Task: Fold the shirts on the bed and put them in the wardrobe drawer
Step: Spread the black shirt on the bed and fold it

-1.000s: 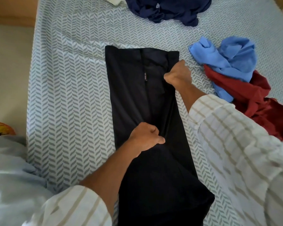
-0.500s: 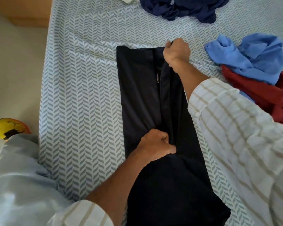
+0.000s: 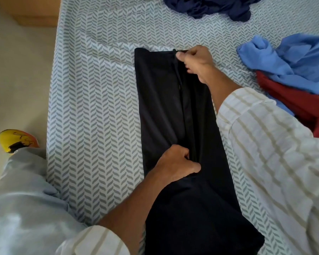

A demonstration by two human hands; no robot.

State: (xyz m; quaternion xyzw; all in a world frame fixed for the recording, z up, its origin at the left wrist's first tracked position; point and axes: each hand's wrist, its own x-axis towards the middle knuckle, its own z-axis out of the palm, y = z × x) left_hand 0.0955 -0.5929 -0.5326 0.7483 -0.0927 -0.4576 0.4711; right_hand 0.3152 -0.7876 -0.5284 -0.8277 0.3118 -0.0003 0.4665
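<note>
Nearest the camera, the long black shirt (image 3: 160, 107), folded into a narrow strip, runs lengthwise up the bed with the grey-and-white herringbone sheet (image 3: 92, 107); its near end is cut off by the lower edge of the view and partly hidden under the left forearm. Beside the bed's near left corner, a pale grey-blue cloth (image 3: 22, 199) covers the lower left, and what it belongs to cannot be made out. A yellow and orange object (image 3: 15, 139) shows past it on the floor, half hidden.

At the middle of the strip the left hand (image 3: 175, 166) rests on the shirt with its fingers curled, pinching the fabric along the central fold line. Farther up, the right hand (image 3: 193, 61), reaching from a cream striped sleeve (image 3: 265, 144), pinches the folded edge at the shirt's far end, thumb against curled fingers.

To the right lie a crumpled light blue garment (image 3: 293, 59) and, under it, a dark red garment (image 3: 302, 105), both cut off by the frame edge. At the far edge a navy blue garment (image 3: 210, 6) lies bunched, its top out of view.
</note>
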